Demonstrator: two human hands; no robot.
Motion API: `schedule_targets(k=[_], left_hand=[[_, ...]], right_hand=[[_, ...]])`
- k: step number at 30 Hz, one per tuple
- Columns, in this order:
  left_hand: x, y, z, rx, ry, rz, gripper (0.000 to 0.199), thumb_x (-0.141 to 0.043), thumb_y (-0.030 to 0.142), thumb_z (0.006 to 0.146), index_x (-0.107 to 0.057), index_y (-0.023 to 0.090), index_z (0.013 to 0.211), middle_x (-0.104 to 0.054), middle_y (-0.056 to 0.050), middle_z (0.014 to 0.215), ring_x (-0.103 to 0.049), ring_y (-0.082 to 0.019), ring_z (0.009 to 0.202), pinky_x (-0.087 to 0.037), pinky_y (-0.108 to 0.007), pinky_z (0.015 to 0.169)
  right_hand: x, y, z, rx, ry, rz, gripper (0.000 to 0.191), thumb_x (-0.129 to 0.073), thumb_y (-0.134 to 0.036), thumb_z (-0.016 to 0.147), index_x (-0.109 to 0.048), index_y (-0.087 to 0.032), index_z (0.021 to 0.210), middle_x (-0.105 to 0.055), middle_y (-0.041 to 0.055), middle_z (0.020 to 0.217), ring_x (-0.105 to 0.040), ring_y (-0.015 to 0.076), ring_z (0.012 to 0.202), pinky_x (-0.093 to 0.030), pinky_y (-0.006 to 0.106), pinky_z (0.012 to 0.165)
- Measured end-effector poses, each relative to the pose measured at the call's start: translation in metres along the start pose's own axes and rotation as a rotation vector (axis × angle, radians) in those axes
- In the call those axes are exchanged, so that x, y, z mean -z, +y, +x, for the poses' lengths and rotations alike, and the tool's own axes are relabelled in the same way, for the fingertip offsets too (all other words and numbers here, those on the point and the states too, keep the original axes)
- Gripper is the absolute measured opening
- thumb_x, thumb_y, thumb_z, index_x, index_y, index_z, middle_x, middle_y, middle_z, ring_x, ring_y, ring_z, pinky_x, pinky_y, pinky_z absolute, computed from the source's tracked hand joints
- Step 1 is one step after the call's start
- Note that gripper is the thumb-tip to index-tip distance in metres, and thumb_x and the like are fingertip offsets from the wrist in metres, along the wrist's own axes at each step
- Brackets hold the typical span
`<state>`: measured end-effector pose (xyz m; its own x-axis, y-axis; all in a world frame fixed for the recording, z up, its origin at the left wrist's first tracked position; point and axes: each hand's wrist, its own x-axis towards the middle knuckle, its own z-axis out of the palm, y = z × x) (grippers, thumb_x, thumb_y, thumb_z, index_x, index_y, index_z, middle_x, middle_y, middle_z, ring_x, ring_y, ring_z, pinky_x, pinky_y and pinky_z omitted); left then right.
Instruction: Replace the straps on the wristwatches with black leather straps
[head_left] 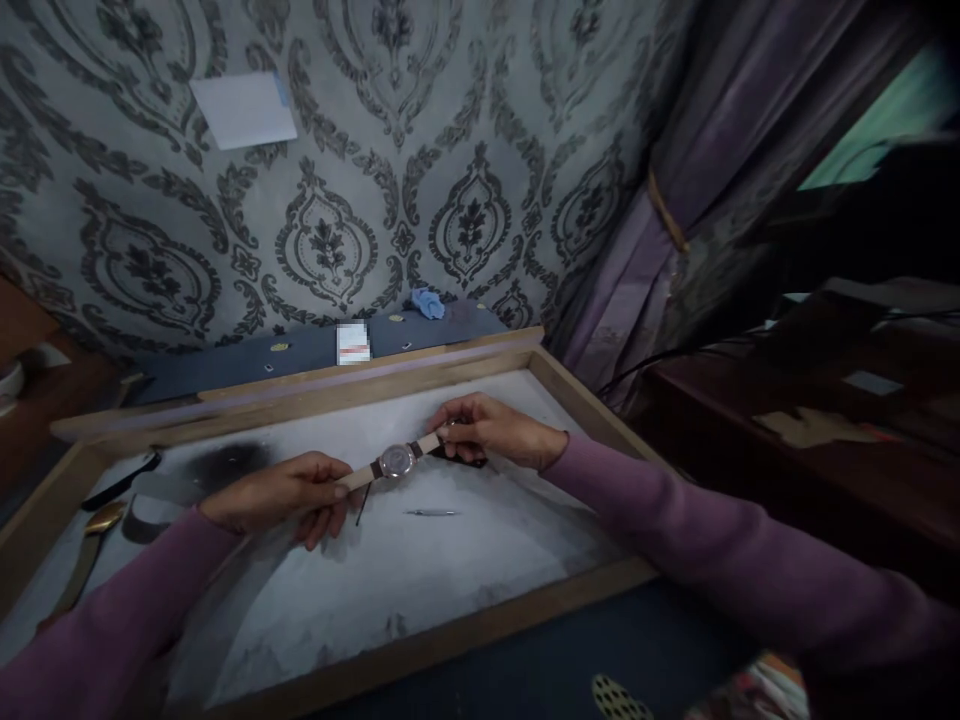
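Stretched between my two hands is a wristwatch [397, 461] with a round metal case and a strap that shows pale beige, dark near the case. My left hand [289, 492] pinches one strap end between thumb and fingers. At the other end, my right hand [484, 430] grips the strap, its fingers curled. The watch is held above the white floor of a wood-rimmed tray [330, 640]. A thin metal spring bar tool [433, 513] lies on that floor below the watch. Some dark object [469, 458] lies under my right hand, partly hidden.
At the tray's left lie a watch with a gold-toned case [103, 518], a black strap [120, 485] and a grey curved band [146, 515]. Behind the tray are a small white box [353, 343] and a crumpled blue cloth [427, 303]. A purple curtain [637, 250] hangs at right.
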<state>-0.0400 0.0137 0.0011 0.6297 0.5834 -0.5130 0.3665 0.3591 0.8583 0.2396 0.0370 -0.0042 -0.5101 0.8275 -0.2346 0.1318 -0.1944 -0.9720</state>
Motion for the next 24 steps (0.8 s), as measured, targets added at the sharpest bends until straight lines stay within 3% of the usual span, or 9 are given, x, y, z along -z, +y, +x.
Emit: schedule_targets(k=[10,16,21,24], left_hand=[[0.004,0.005,0.003,-0.114,0.349,-0.068,0.027,-0.073,0.035,0.070,-0.060,0.012,0.069,-0.059,0.003,0.051,-0.046,-0.005,0.037,-0.025,-0.014,0.034],[0.002,0.009,0.013,-0.178,0.447,-0.174,0.020,-0.072,0.019,0.071,-0.055,0.012,0.062,-0.063,0.000,0.055,-0.053,-0.006,0.042,-0.029,-0.014,0.035],[-0.006,0.024,0.042,-0.205,0.443,-0.274,0.006,-0.064,0.014,0.082,-0.059,0.011,0.082,-0.068,-0.007,0.075,-0.065,-0.013,0.063,-0.043,-0.016,0.048],[-0.019,0.037,0.071,-0.208,0.403,-0.310,0.029,-0.056,0.029,0.092,-0.056,0.015,0.117,-0.060,-0.009,0.115,-0.062,-0.021,0.095,-0.054,-0.041,0.080]], right_hand=[[0.001,0.002,-0.004,-0.013,0.110,0.053,0.010,-0.059,-0.012,0.074,-0.061,-0.010,0.083,-0.064,-0.0008,0.057,-0.051,0.0042,0.042,-0.032,0.013,0.037],[0.003,0.003,-0.015,-0.009,0.207,0.091,0.008,-0.061,-0.012,0.073,-0.063,-0.010,0.081,-0.063,-0.0001,0.056,-0.053,0.0049,0.043,-0.034,0.012,0.037],[0.018,-0.001,-0.038,0.016,0.379,0.126,0.010,-0.062,-0.009,0.072,-0.063,-0.011,0.082,-0.066,0.0026,0.061,-0.056,0.0058,0.046,-0.033,0.012,0.035],[0.027,0.004,-0.057,0.011,0.505,0.134,0.008,-0.059,-0.009,0.075,-0.061,-0.012,0.081,-0.066,0.0036,0.062,-0.056,0.0059,0.045,-0.034,0.012,0.035]])
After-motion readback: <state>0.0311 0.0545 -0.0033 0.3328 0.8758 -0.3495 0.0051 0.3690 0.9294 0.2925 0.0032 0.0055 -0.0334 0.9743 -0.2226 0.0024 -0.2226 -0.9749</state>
